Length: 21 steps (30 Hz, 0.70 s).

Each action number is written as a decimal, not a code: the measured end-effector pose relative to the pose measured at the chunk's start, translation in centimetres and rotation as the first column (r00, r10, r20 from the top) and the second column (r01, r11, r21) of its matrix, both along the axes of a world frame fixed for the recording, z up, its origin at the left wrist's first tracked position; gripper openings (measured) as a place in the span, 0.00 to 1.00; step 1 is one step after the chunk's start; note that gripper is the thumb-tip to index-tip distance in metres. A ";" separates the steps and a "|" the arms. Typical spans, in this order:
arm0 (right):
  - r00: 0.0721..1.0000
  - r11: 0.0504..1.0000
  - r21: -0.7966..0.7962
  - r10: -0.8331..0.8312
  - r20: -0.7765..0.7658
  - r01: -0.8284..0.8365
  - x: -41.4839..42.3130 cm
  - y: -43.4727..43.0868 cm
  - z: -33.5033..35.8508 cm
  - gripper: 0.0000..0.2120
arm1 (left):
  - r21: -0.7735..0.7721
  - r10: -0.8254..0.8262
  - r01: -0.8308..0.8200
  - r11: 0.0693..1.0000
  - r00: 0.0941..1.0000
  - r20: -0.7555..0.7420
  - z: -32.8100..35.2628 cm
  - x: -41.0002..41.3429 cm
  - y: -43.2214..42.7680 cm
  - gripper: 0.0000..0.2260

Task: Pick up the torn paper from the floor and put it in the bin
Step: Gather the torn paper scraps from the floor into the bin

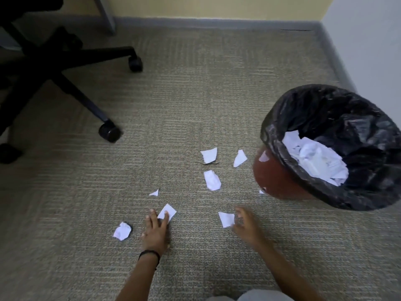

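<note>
Several torn white paper pieces lie scattered on the carpet. My left hand (156, 230) lies flat on the floor, its straight fingers touching one piece (169, 210). My right hand (246, 223) is blurred, its fingers spread just right of another piece (226, 218) and touching its edge. A crumpled piece (122, 231) sits left of my left hand. More pieces (211, 179) lie farther out, between my hands and the bin. The bin (271, 177), red-brown with a black liner (325, 105), stands at the right and holds a heap of torn paper (314, 158).
A black office chair base (65, 68) with castors (109, 131) stands at the far left. A desk leg (105, 14) meets the back wall. A white wall (368, 40) runs close behind the bin at the right. Carpet (195, 94) covers the floor.
</note>
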State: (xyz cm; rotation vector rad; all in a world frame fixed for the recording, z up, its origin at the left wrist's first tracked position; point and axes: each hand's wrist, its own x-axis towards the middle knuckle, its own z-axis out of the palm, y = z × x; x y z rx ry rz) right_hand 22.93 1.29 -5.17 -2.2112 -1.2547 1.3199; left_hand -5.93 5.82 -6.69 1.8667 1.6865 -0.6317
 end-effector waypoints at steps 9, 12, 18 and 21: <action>0.877 0.964 -0.059 0.260 0.404 -0.259 -2.1 0.7 -1.5 0.21 | 0.010 0.076 -0.077 0.997 0.995 0.067 -0.9 -0.2 -0.1 0.43; 0.909 0.961 -0.049 0.275 0.313 -0.274 -2.3 1.0 -1.3 0.14 | 0.010 0.072 -0.073 0.997 0.995 0.065 -1.2 -0.4 0.0 0.44; 0.998 0.971 0.232 0.057 0.011 -0.058 -2.0 2.8 7.2 0.09 | -0.031 0.046 -0.045 0.999 0.999 0.030 -0.9 -0.2 0.4 0.46; 0.997 0.925 0.380 0.032 -0.063 -0.006 -1.4 3.0 14.1 0.12 | -0.060 0.015 -0.016 0.998 1.000 -0.004 -0.5 0.2 0.8 0.47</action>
